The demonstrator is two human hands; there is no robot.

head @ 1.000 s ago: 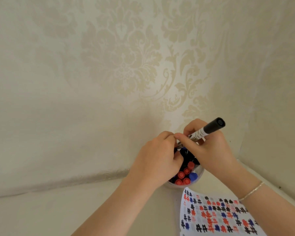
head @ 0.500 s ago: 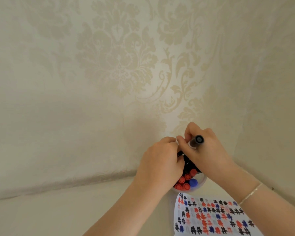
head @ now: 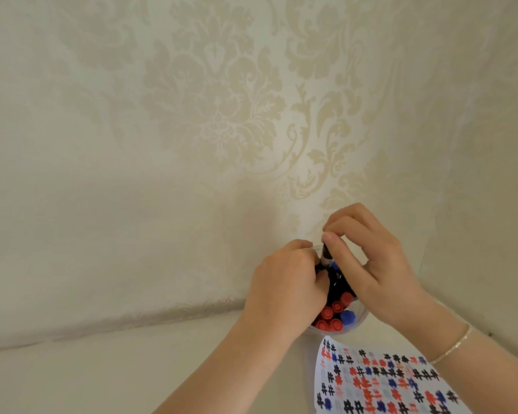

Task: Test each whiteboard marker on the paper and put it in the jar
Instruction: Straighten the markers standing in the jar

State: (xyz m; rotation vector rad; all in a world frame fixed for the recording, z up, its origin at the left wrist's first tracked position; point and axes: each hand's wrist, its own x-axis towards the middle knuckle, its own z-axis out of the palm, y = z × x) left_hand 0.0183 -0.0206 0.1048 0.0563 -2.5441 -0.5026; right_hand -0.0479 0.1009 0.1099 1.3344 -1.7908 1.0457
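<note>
A clear jar (head: 358, 323) stands against the wall, packed with several red, blue and black capped markers (head: 332, 316). My right hand (head: 371, 264) pinches a black marker (head: 416, 256) by its top end and holds it nearly upright, its lower end down among the others in the jar. My left hand (head: 284, 288) curls over the jar's left rim, fingers down among the markers; what they hold is hidden. A white paper (head: 377, 380) covered in black, red and blue hash marks lies just in front of the jar.
A cream wall with a damask pattern (head: 216, 115) rises right behind the jar, and a second wall closes in on the right. The pale tabletop (head: 102, 377) stretches to the left. A thin bracelet (head: 452, 345) circles my right wrist.
The black marker swung from a slant above the jar to nearly upright and sank into the jar. My right hand shifted to its top end. My left hand stayed at the jar.
</note>
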